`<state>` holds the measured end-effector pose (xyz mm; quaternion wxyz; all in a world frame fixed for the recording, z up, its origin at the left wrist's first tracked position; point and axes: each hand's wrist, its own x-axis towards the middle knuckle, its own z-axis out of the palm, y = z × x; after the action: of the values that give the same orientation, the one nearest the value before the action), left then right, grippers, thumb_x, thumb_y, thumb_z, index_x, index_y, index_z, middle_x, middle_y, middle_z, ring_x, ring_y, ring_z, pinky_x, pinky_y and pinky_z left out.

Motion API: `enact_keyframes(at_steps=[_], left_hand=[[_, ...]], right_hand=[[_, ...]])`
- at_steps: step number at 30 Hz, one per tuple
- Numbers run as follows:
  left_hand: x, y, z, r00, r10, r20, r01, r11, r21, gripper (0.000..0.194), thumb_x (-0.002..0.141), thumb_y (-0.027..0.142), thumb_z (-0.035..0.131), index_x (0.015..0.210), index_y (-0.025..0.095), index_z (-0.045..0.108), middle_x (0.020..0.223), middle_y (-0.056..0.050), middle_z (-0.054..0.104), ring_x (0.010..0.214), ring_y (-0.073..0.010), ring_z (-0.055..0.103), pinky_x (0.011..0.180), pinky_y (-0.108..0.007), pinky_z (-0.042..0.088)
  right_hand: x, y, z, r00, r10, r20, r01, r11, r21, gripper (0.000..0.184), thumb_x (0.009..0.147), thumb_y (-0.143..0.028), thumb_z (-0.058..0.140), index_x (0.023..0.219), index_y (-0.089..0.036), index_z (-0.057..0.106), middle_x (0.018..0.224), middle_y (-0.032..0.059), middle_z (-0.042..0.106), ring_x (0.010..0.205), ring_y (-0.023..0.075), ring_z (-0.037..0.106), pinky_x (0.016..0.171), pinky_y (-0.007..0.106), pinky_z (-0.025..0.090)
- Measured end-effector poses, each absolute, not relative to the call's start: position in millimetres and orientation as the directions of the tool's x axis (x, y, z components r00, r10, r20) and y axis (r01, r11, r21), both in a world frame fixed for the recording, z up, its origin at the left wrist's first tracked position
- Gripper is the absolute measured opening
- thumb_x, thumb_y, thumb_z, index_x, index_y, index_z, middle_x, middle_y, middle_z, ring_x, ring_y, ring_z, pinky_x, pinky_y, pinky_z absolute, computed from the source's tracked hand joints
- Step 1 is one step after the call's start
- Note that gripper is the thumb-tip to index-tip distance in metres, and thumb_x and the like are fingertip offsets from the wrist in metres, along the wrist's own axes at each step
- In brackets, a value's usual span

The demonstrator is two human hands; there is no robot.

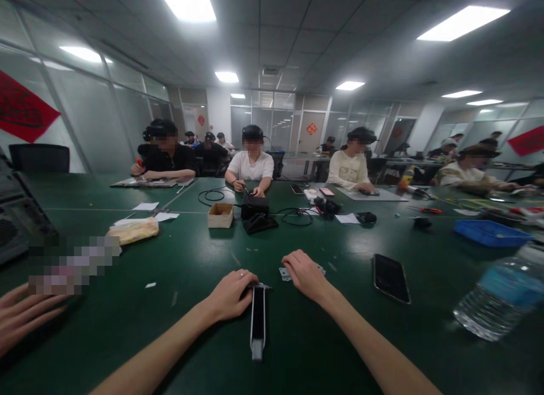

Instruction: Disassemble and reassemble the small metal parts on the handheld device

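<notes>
Although the left hand (pixel 232 296) lies curled over the top of a black-and-silver handheld tool (pixel 258 321), a ring on one finger, whether it actually grips cannot be told. The right hand (pixel 304 276) sits palm down and loosely open, its fingers (pixel 293 260) on a small metal hinge plate (pixel 285 274) just beside the tool. Tool and plate lie on a green desk (pixel 340 332). Farther right are a black smartphone (pixel 391 277), a clear water bottle (pixel 495 298) and a blue plastic tray (pixel 491 233). Ahead stand a small cardboard box (pixel 220 215) and a black soldering station (pixel 255 207) with coiled cables (pixel 293 218). A co-worker's hand (pixel 25 318) lies at the far left. Across the desk, a seated co-worker in a white shirt (pixel 250 165) holds a thin pen-like tool (pixel 244 186).
</notes>
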<state>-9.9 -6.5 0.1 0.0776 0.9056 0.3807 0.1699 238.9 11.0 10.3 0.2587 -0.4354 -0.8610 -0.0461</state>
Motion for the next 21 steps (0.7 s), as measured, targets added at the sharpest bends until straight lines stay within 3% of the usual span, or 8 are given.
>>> enact_keyframes(at_steps=[6, 12, 21], left_hand=[[-9, -8, 4, 0.605, 0.697, 0.384, 0.662, -0.709, 0.244, 0.023, 0.091, 0.027, 0.039, 0.105, 0.019, 0.054, 0.103, -0.007, 0.060, 0.094, -0.0222, 0.053, 0.084, -0.037, 0.041], [-7, -10, -4, 0.654, 0.622, 0.431, 0.606, -0.771, 0.195, 0.017, 0.092, 0.027, 0.040, 0.095, 0.019, 0.055, 0.092, -0.005, 0.060, 0.085, -0.0204, 0.053, 0.078, -0.035, 0.040], [-7, -5, -7, 0.641, 0.571, 0.513, 0.573, -0.801, 0.174, 0.015, 0.093, 0.024, 0.040, 0.091, 0.020, 0.054, 0.086, -0.003, 0.060, 0.078, -0.0183, 0.055, 0.071, -0.031, 0.040]], right_hand=[[202, -10, 4, -0.609, 0.507, 0.610, 0.524, 0.835, -0.170, 0.015, 0.091, -0.014, 0.043, 0.096, -0.015, 0.058, 0.090, 0.0084, 0.063, 0.084, 0.0192, 0.054, 0.078, 0.033, 0.047], [190, -10, -10, -0.552, 0.493, 0.673, 0.420, 0.861, -0.286, 0.013, 0.091, -0.017, 0.045, 0.093, -0.016, 0.058, 0.087, 0.0076, 0.065, 0.081, 0.0179, 0.056, 0.077, 0.031, 0.047], [190, -8, -10, -0.537, 0.515, 0.668, 0.423, 0.850, -0.314, 0.014, 0.092, -0.021, 0.047, 0.094, -0.016, 0.060, 0.086, 0.0070, 0.066, 0.081, 0.0174, 0.057, 0.078, 0.031, 0.047]])
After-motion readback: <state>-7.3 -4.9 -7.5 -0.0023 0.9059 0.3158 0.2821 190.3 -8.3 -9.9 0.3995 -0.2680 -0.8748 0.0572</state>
